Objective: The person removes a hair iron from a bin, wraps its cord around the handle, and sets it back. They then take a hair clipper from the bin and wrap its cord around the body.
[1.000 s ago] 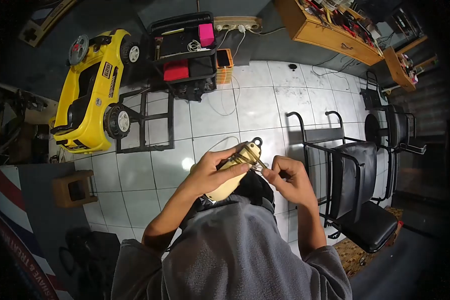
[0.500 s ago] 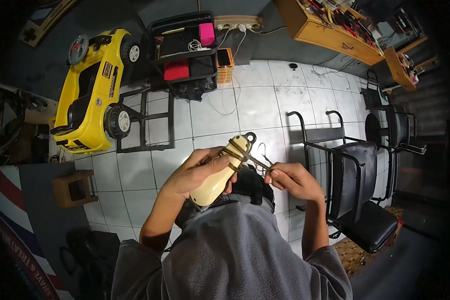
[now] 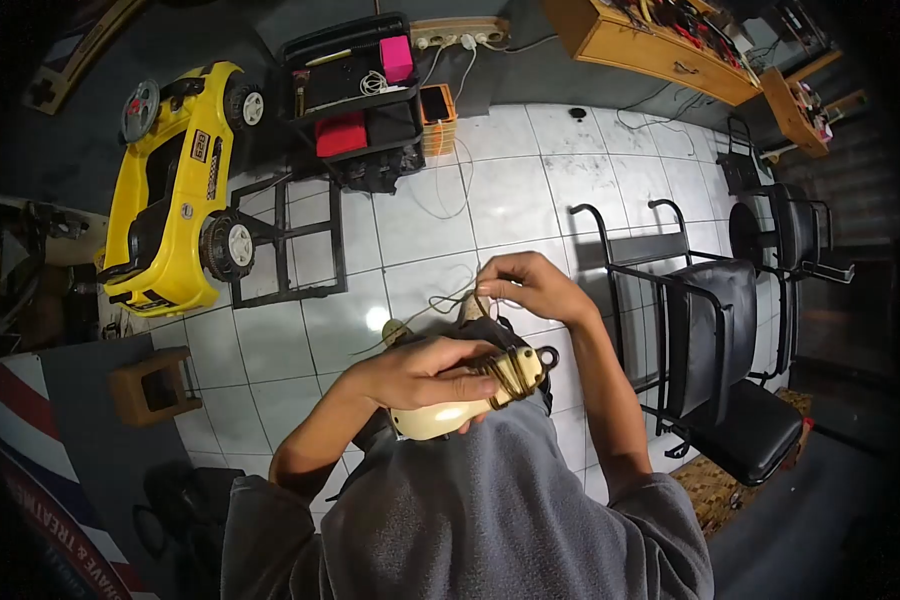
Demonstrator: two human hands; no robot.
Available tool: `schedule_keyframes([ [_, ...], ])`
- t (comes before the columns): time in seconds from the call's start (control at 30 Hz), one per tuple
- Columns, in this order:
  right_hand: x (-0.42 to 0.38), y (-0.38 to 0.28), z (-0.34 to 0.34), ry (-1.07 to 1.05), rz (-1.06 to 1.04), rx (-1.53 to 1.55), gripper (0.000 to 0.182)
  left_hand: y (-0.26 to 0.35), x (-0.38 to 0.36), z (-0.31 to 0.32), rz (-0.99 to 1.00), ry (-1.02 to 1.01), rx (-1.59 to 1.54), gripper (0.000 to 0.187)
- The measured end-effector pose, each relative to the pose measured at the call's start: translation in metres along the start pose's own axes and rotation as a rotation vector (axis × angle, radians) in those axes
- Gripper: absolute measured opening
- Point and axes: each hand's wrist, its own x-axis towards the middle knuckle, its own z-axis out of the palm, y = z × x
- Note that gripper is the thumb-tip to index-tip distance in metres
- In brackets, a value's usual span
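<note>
Cord lay coiled around a cream clipper clasped in the left hand at six o'clock, while the right hand, toward one o'clock from it, pinched a loose length, as winding seemed in hand and any further turn called for tension.

Toy car and stool left, cart ahead, chair right; between them, clipper in left hand.

Glossy plastic clipper casing, matt fleecy cloth shirt, shiny floor tiles, wooden drawer
</note>
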Motion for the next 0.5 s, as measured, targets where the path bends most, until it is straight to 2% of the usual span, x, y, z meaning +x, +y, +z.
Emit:
schedule_keyframes([
  [0.1, 0.004, -0.024, 0.001, 0.005, -0.036, 0.014, 0.019, -0.003, 0.004, 0.003, -0.144, -0.018, -0.014, 0.041],
  [0.2, -0.003, -0.065, 0.001, -0.008, -0.097, -0.086, 0.016, -0.006, 0.008, 0.000, -0.185, -0.011, 0.094, 0.041],
  [0.23, -0.008, -0.076, 0.002, 0.001, -0.148, -0.212, 0.014, -0.012, 0.008, -0.002, -0.219, 0.030, 0.044, 0.040],
  [0.3, -0.018, -0.094, 0.004, 0.040, -0.296, -0.412, 0.014, -0.020, 0.010, -0.008, -0.163, 0.105, 0.037, 0.039],
  [0.33, -0.026, -0.101, 0.005, 0.041, -0.260, -0.437, 0.014, -0.021, 0.010, -0.011, -0.122, 0.140, 0.052, 0.038],
  [0.37, -0.033, -0.106, 0.005, 0.045, -0.265, -0.472, 0.014, -0.017, 0.007, -0.008, -0.166, 0.260, 0.053, 0.038],
  [0.4, -0.038, -0.109, 0.005, 0.048, -0.271, -0.508, 0.015, -0.019, 0.008, -0.011, -0.159, 0.263, 0.052, 0.038],
  [0.47, -0.049, -0.110, 0.009, 0.075, -0.283, -0.511, 0.015, -0.028, 0.013, -0.018, 0.061, 0.377, 0.224, 0.036],
  [0.5, -0.054, -0.112, 0.010, 0.113, -0.207, -0.533, 0.015, -0.022, 0.015, -0.016, 0.108, 0.419, 0.222, 0.034],
])
